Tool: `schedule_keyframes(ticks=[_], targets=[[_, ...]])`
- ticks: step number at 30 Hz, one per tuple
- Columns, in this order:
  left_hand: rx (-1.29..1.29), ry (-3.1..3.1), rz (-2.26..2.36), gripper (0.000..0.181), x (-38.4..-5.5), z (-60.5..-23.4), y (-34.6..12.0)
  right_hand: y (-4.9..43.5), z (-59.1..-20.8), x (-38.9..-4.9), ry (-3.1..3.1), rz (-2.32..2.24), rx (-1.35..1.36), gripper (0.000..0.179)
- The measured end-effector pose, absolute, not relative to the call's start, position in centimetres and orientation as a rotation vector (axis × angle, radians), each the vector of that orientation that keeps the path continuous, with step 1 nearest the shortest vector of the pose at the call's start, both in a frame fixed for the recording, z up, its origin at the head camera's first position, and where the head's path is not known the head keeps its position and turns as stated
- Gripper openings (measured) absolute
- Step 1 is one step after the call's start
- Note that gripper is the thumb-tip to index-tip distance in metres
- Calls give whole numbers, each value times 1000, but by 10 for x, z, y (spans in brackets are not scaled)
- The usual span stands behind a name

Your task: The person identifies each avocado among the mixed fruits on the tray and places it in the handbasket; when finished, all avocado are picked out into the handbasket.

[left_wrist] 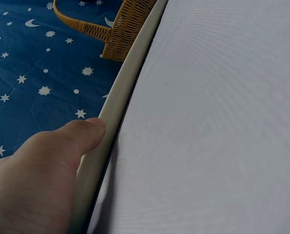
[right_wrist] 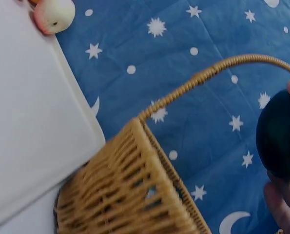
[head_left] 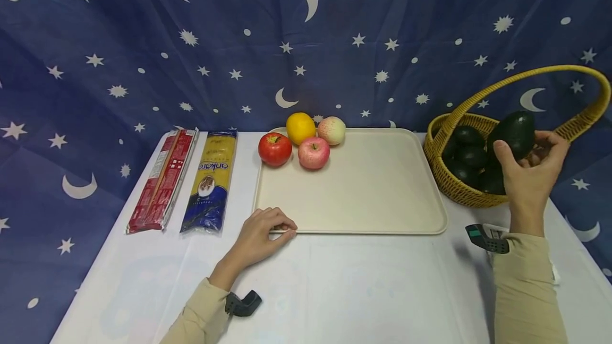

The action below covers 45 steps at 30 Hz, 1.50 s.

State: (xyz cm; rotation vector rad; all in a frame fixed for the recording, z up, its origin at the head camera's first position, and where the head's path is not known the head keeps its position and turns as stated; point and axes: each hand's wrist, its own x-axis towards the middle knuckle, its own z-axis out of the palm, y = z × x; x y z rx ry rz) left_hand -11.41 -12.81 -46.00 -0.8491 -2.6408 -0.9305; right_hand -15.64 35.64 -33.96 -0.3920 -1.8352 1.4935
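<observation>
In the head view my right hand (head_left: pixel 533 174) grips a dark green avocado (head_left: pixel 513 134) over the wicker basket (head_left: pixel 464 192), beneath its arched handle. Several more dark avocados (head_left: pixel 470 157) lie inside the basket. The right wrist view shows the held avocado (right_wrist: pixel 281 136) at its right edge, with fingertips above and below it. My left hand (head_left: pixel 263 235) rests at the near left edge of the cream tray (head_left: pixel 354 200); in the left wrist view its thumb (left_wrist: pixel 88 134) lies along the tray's rim. How its other fingers meet the rim is partly hidden.
A red apple (head_left: pixel 274 149), a pink apple (head_left: pixel 313 153), a yellow-orange fruit (head_left: pixel 300 128) and a peach (head_left: pixel 332 130) sit around the tray's far left corner. Left of it lie a blue-and-yellow pasta packet (head_left: pixel 210 185) and a red packet (head_left: pixel 162 182). A starry cloth (head_left: pixel 334 25) hangs behind.
</observation>
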Motion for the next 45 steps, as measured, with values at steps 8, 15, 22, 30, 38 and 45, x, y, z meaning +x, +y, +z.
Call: schedule_keyframes(ticks=[8, 15, 22, 30, 38, 45], targets=[[-856, -2637, -935, 8, -116, -460, -126, 378, -347, -156, -1881, 1323, -539, 53], [-848, -2646, -934, 8, -116, -459, -129, 398, -360, -157, -2011, 1250, -776, 53], [-847, -2649, -935, 9, -117, -458, -130, 408, -365, -158, -2164, 1122, -892, 56], [-853, -2647, -932, 9, -116, -459, -129, 410, -375, -158, -2307, 945, -889, 60], [-861, -2648, -945, 9, -115, -459, -130, 408, -378, -158, -2346, 891, -923, 61], [-858, -2646, -939, 9, -116, -458, -130, 404, -374, -163, -2382, 849, -900, 62]])
